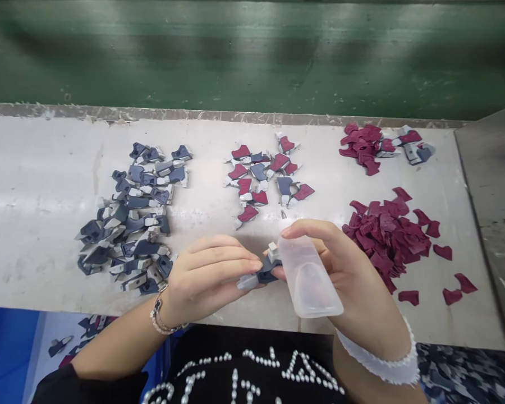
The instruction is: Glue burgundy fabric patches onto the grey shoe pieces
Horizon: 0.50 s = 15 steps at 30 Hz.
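Between the fingers of my left hand (214, 269) is a small dark blue and grey plastic part (269, 269), with a white block at its top. My right hand (345, 264) grips a translucent white plastic bottle (309, 280), tilted with its broad end toward me. Its fingertips also reach the dark blue part from behind the bottle. The bottle's far end is hidden, so I cannot tell whether it touches the part. Just beyond my hands lies a group of blue-and-white parts (258, 171), several with dark red pieces on them.
A large heap of blue and grey parts (138, 224) covers the left of the white bench (37, 207). Loose dark red pieces (387, 230) form two piles at right. A green wall (252, 56) closes the back. Below the bench are blue bins (8, 348) with more parts.
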Tool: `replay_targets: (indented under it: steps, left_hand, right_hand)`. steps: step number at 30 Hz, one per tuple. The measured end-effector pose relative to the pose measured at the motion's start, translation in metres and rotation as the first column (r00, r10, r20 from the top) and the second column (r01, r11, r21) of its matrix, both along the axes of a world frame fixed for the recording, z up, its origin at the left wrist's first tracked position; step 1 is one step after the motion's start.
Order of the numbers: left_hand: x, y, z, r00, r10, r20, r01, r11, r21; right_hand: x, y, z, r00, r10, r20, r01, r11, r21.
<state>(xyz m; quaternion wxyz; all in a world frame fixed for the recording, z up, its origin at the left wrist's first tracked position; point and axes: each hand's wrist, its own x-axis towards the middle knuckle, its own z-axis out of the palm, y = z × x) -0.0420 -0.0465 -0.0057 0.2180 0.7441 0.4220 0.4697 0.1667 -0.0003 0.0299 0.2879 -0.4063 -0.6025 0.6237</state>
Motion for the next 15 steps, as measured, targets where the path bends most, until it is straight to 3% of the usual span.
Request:
replay_targets:
  steps: [2, 5, 8, 10, 11, 13, 15]
  left_hand:
    - [0.000, -0.002, -0.002, 0.999, 0.002, 0.054, 0.002, 0.998, -0.061]
    - [0.000, -0.001, -0.005, 0.957, 0.062, 0.284, 0.030, 0.951, -0.307]
    - [0.001, 0.003, -0.005, 0.780, 0.205, 0.591, 0.229, 0.785, -0.575]
    - [0.002, 0.007, -0.005, 0.665, 0.304, 0.682, 0.368, 0.662, -0.653]
    - [0.003, 0.008, -0.004, 0.642, 0.333, 0.691, 0.403, 0.620, -0.673]
    - [0.005, 0.008, -0.004, 0.668, 0.340, 0.661, 0.401, 0.584, -0.706]
    - [0.009, 0.006, -0.005, 0.740, 0.305, 0.599, 0.342, 0.597, -0.726]
  right_hand:
    - [-0.001, 0.000, 0.001, 1.000, 0.001, 0.000, -0.001, 1.000, 0.015]
    - [0.003, 0.001, 0.001, 0.998, -0.062, -0.019, 0.062, 0.998, 0.021]
    - [0.014, 0.001, 0.001, 0.981, -0.195, 0.023, 0.194, 0.980, 0.035]
    - [0.022, 0.001, 0.002, 0.959, -0.263, 0.102, 0.251, 0.961, 0.116]
    - [0.026, 0.001, 0.002, 0.949, -0.280, 0.144, 0.255, 0.952, 0.170]
    - [0.030, 0.001, 0.005, 0.937, -0.275, 0.214, 0.214, 0.940, 0.266]
    - [0.029, -0.001, 0.008, 0.949, -0.214, 0.232, 0.139, 0.943, 0.302]
